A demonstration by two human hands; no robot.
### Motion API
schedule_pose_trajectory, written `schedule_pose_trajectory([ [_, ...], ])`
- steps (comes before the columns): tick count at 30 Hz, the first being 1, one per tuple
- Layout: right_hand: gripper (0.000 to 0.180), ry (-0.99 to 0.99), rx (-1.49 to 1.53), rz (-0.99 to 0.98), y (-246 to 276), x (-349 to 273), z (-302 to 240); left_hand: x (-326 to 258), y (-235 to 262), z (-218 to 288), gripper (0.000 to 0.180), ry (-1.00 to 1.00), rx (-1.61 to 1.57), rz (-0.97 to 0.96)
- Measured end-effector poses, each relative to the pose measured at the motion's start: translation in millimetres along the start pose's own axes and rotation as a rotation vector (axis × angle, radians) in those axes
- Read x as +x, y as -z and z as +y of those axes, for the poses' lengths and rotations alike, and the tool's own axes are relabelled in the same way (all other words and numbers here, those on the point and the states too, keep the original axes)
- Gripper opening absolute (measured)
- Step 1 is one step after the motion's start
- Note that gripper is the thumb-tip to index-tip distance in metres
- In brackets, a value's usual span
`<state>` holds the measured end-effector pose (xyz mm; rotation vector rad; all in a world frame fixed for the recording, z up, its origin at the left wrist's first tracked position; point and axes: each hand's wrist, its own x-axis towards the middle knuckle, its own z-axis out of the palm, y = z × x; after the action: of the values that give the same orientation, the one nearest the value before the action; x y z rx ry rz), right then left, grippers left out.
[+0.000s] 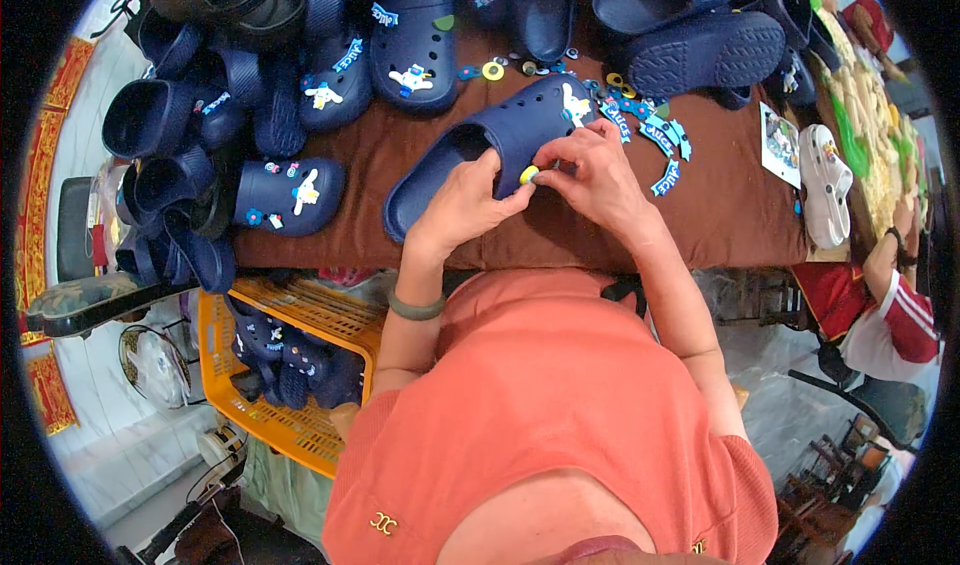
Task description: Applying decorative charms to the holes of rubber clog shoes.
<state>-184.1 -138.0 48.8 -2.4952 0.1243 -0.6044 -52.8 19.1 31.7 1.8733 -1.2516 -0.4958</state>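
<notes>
A navy blue clog (535, 115) lies tilted on the brown cloth in front of me, with a white character charm (575, 103) on its toe. My left hand (460, 205) grips the clog's near side, its fingers reaching into the foot opening and its thumb outside. Between thumb and fingertips my right hand (605, 180) pinches a small yellow charm (528, 175) against the clog's side. Whether the charm's stem sits in a hole is hidden. Blue banner-shaped charms (660, 135) lie loose just beyond my right hand.
Navy clogs (415, 50) with charms crowd the table's far and left sides. Small round charms (493, 70) are scattered behind the clog. A printed card (780, 145) and a white clog (825, 185) lie at right, near another person's arm (885, 255). An orange crate (285, 435) holds more clogs.
</notes>
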Motion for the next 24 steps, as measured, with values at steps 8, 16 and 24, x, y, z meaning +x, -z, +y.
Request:
schedule_pose_trajectory([
  [8, 0.012, -0.077, -0.036, 0.07, -2, -6, -6, -1, -18, 3, 0.036, 0.081, -0.161, 0.156],
  [16, 0.03, -0.005, -0.067, 0.141, -15, -10, -5, 8, -22, 13, 0.027, 0.195, 0.122, 0.239],
  [24, 0.029, 0.101, -0.221, 0.204, -15, -9, 15, 11, -22, -1, 0.035, 0.112, -0.324, 0.246],
])
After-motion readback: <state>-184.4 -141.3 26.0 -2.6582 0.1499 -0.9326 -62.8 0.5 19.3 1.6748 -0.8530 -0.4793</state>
